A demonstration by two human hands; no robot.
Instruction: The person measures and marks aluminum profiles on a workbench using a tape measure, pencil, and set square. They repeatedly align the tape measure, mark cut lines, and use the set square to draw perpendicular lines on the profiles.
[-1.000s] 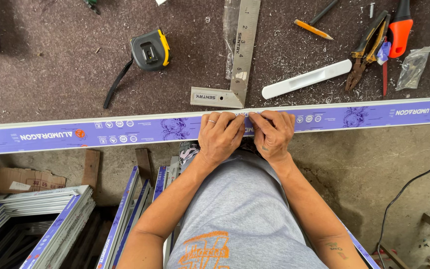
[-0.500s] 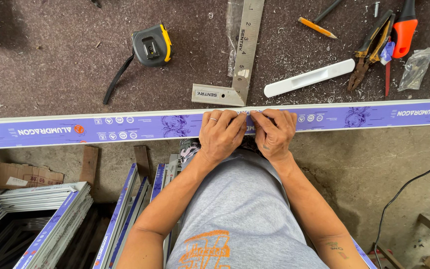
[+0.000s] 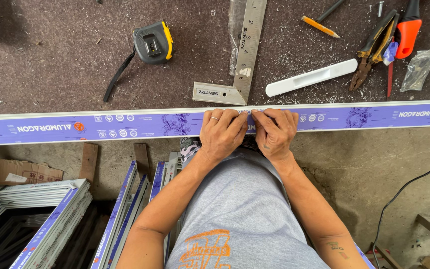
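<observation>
At the far left, a long metal strip (image 3: 100, 127) wrapped in purple printed film runs along the near edge of the workbench (image 3: 51, 69), spanning the whole view. Beyond it on the dark felt lies a grey and yellow tape measure (image 3: 153, 42) with its black strap trailing toward the strip. Below the bench edge, stacked frames (image 3: 36, 214) with the same purple film lean on the floor.

Near the middle, a steel try square (image 3: 240, 60) rests on the felt, its short leg just beside the strip. The left hand (image 3: 221, 132) (a ring shows on one finger) lies curled over the strip, fingertips pinching at its top edge. The right hand (image 3: 274, 130) sits touching it, fingers bent onto the same spot; both grip the strip's film or edge, though which cannot be told.

Further right lie a white handle-shaped piece (image 3: 310, 77), a pencil (image 3: 319, 26), pliers (image 3: 374, 47), a red-handled tool (image 3: 406, 30) and a small plastic bag (image 3: 419, 67).
</observation>
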